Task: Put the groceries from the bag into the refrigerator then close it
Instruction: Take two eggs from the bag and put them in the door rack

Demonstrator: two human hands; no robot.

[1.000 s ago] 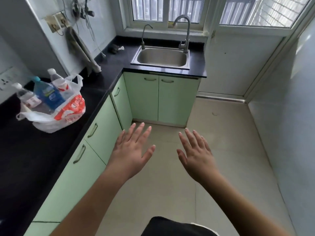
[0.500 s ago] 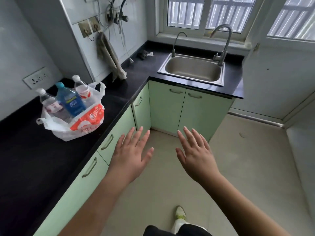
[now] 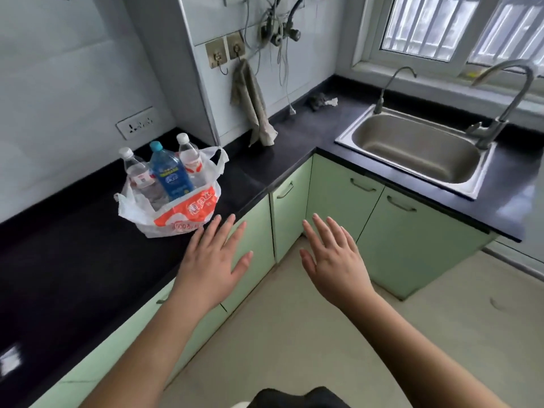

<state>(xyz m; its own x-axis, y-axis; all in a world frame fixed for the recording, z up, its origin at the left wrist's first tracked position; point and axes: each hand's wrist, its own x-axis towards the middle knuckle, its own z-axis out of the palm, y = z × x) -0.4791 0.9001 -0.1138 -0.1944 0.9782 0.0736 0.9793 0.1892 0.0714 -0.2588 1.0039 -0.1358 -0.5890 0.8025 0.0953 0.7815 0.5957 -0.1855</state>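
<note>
A white plastic bag (image 3: 179, 214) with orange print stands on the black countertop (image 3: 73, 275) at the left. A blue bottle (image 3: 171, 172) and two clear bottles with white caps (image 3: 137, 170) (image 3: 190, 156) stick out of it. My left hand (image 3: 213, 260) hovers flat, fingers spread, just right of and below the bag, holding nothing. My right hand (image 3: 332, 257) is stretched out the same way in front of the green cabinets, also empty. No refrigerator is in view.
Green cabinet doors (image 3: 338, 195) run under the L-shaped counter. A steel sink (image 3: 418, 145) with two taps sits at the right under a window. A cloth (image 3: 253, 107) hangs from a wall hook. A beige floor (image 3: 294, 334) lies below.
The view has swung left and closer to the counter, so the bag now sits nearer the middle. Both hands stay spread and empty; the left one is now close to the bag.
</note>
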